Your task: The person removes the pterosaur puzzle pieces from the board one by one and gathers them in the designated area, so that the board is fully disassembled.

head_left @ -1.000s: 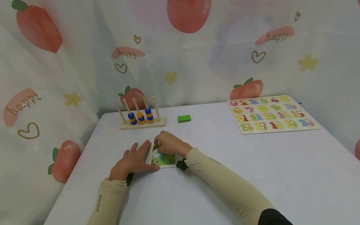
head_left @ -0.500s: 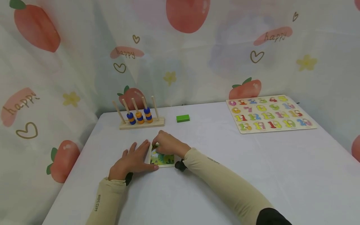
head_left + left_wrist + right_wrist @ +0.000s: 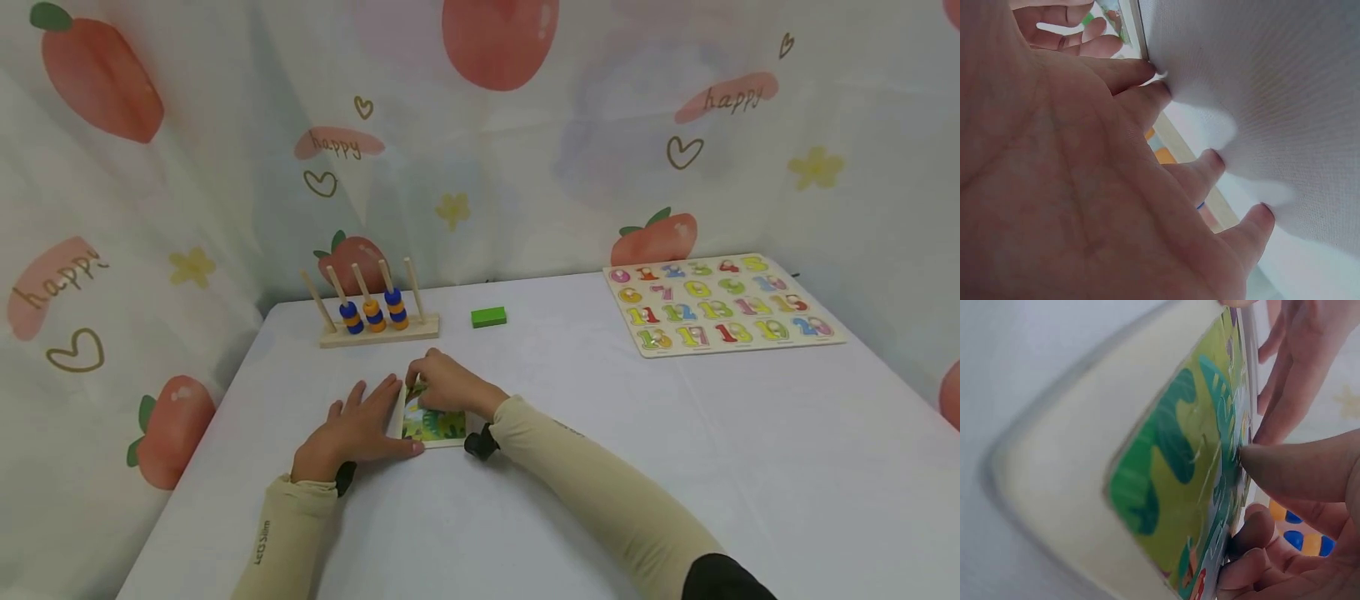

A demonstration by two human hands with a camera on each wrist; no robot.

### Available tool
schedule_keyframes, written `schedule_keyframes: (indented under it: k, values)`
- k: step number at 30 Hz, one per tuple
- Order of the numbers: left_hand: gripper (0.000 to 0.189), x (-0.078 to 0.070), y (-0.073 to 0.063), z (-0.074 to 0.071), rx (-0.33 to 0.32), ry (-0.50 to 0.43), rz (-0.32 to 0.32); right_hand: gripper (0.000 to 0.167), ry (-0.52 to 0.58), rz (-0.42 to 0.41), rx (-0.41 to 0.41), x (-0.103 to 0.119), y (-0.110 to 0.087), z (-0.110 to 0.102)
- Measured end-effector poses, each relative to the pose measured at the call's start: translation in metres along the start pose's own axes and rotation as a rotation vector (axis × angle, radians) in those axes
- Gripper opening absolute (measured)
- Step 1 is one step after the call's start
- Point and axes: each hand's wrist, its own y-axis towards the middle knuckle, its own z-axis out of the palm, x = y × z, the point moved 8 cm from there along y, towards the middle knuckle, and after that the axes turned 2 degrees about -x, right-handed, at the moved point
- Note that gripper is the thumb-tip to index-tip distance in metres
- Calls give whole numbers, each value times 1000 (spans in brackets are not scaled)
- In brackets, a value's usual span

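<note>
- Hand, left [image 3: 358, 433]: fingers straight and spread, thumb at the near edge of the puzzle, forefinger beside its left edge; grasps nothing, apparently steadying.
- Picture puzzle [image 3: 435, 427]: between the hands, flat on the white table [image 3: 787, 467]; nearer portion shows a filled-in green scene. Judged well advanced; completeness unconfirmed, the far portion being partly covered by the right hand.
- Hand, right [image 3: 453, 386]: fingers bent, thumb and fingertips at the puzzle's far left corner; what they pinch, if anything, cannot be told. Remaining work, seemingly: that corner.
- Bead stand [image 3: 382, 337]: beyond the left hand, untouched; three of five pegs loaded.
- Green block [image 3: 489, 317]: beyond the right hand, untouched.
- Number board [image 3: 750, 347]: well right of both hands, untouched.
</note>
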Motion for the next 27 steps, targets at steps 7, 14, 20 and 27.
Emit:
schedule_keyframes:
  k: [7,14,20,27]
  values:
    - [117,0,1,0,7,4,0,23,59,12,-29,-1,1,-3]
    - [86,-2,3,-5,-40,4,31,21,71,22,-43,-1,1,-5]
    - [60,-3,7,-13,-167,-7,27,20,83,69,-18,0,6,-6]
    - [63,-3,6,-12,-163,-20,-2,14,148,198,46,-3,14,-6]
